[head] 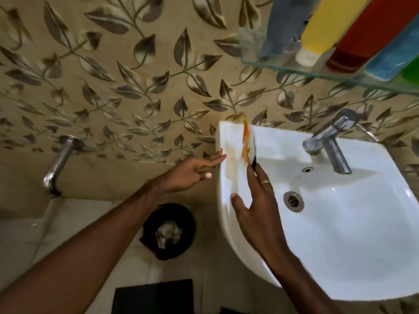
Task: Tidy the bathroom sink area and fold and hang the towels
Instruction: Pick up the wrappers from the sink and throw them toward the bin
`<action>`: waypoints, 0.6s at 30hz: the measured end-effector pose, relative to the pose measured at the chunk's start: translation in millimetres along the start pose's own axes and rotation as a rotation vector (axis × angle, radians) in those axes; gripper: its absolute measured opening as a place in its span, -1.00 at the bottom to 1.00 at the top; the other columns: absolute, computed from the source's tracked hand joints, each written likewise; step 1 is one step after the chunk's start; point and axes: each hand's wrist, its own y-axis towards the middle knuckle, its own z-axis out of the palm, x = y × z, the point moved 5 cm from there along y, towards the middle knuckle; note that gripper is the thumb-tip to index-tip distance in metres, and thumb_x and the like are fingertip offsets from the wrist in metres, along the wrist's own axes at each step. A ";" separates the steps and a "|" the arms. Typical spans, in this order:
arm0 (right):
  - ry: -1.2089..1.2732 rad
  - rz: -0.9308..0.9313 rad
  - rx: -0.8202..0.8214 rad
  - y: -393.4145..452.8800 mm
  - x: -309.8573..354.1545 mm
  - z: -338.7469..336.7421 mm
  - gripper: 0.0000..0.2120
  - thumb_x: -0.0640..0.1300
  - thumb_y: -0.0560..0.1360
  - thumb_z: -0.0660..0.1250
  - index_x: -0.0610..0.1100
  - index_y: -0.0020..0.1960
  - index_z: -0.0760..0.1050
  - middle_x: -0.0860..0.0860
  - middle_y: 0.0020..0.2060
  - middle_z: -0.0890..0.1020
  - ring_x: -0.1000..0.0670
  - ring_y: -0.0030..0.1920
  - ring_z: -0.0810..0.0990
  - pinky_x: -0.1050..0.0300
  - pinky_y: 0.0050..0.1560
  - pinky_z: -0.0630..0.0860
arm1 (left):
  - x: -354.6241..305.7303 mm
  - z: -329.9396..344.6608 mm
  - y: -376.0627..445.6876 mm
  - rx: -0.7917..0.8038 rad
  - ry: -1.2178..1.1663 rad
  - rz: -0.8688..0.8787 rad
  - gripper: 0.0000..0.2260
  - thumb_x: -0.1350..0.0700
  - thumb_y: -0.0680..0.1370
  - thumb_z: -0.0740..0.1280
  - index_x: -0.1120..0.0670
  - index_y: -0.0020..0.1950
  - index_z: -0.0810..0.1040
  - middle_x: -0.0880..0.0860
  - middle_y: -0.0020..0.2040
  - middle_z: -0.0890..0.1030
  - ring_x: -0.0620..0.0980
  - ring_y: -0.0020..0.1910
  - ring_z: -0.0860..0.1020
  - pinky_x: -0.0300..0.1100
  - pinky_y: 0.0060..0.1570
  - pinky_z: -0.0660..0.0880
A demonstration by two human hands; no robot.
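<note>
- Head view: your right hand (256, 200) reaches over the left rim of the sink (353, 257), fingers stretched out long with the thumb spread wide. Its fingertips meet the lower end of an orange sachet (246, 143) and a thin dark strip beside it. Whether they pinch it or only touch it is blurred, so I cannot tell.
- The sachet stands near upright on the sink's back-left corner. Its long axis runs from the wall tiles (136, 87) toward you, and its near end sits right at your right fingertips.
- Your left hand (195, 171) hovers just left of the sink rim, fingers loose and straight, holding nothing. It is close, but the right hand is the one already on the sachet.
- A black bin (169, 231) sits on the floor below your left forearm, left of the sink, with some crumpled waste inside. It looks the likely place for the sachet, down and to the left of where you are.
- The tap (328, 146) stands at the back of the basin, well right of the sachet, and the drain (293, 201) lies just right of your right hand.
- A glass shelf (294, 69) at top right carries bottles in blue, yellow, red and green. A wall spout (56, 164) juts out at left.
- No towel is in view, so that part looks not yet begun.
</note>
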 end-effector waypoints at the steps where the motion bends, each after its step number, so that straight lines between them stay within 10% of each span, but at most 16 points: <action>1: 0.083 -0.011 -0.014 -13.6 10.0 6.7 -0.28 -0.06 0.56 0.32 0.08 0.63 0.08 0.16 0.62 0.10 0.06 0.57 0.15 -0.10 0.52 0.28 | 0.6 -1.6 2.3 0.002 -0.027 -0.001 -0.41 0.45 0.56 0.26 -0.02 0.51 0.34 -0.20 0.54 0.22 -0.30 0.50 0.14 -0.39 0.44 0.11; 5: 0.275 -0.095 -0.059 -63.9 43.9 45.0 -0.22 -0.03 0.48 0.34 0.23 0.60 0.08 0.24 0.61 0.09 0.23 0.59 0.06 0.10 0.52 0.29 | 8.4 -9.2 8.2 -0.023 -0.072 -0.008 -0.61 0.49 0.55 0.25 0.20 0.31 0.54 0.05 0.37 0.48 -0.31 0.24 0.47 -0.41 0.26 0.37; 8: 0.255 -0.112 -0.119 -95.2 44.6 79.3 -0.19 -0.16 0.39 0.42 0.15 0.58 0.23 0.20 0.60 0.17 0.35 0.54 0.06 0.53 0.37 0.20 | 8.3 -14.9 10.0 0.041 -0.027 0.051 -0.51 0.46 0.57 0.24 0.11 0.46 0.44 -0.03 0.51 0.35 -0.21 0.46 0.33 -0.27 0.45 0.27; 13: 0.372 0.175 0.030 -115.3 -12.8 139.2 -0.23 -0.02 0.40 0.31 0.43 0.50 0.13 0.38 0.54 0.17 0.25 0.47 0.34 0.36 0.22 0.48 | 2.3 -23.8 12.8 0.033 0.465 0.117 -0.32 0.37 0.50 0.37 -0.21 0.48 0.35 -0.32 0.49 0.21 -0.49 0.02 0.53 -0.32 0.17 0.48; 18: 0.344 0.448 0.359 -94.4 -66.0 203.9 -0.31 -0.32 0.49 0.32 0.11 0.54 0.30 0.12 0.47 0.34 0.10 0.43 0.40 0.23 0.32 0.46 | -7.5 -22.2 7.0 0.013 0.542 0.135 -0.42 -0.13 0.49 0.43 -0.28 0.47 0.33 -0.39 0.48 0.16 -0.31 -0.07 0.62 -0.19 0.02 0.54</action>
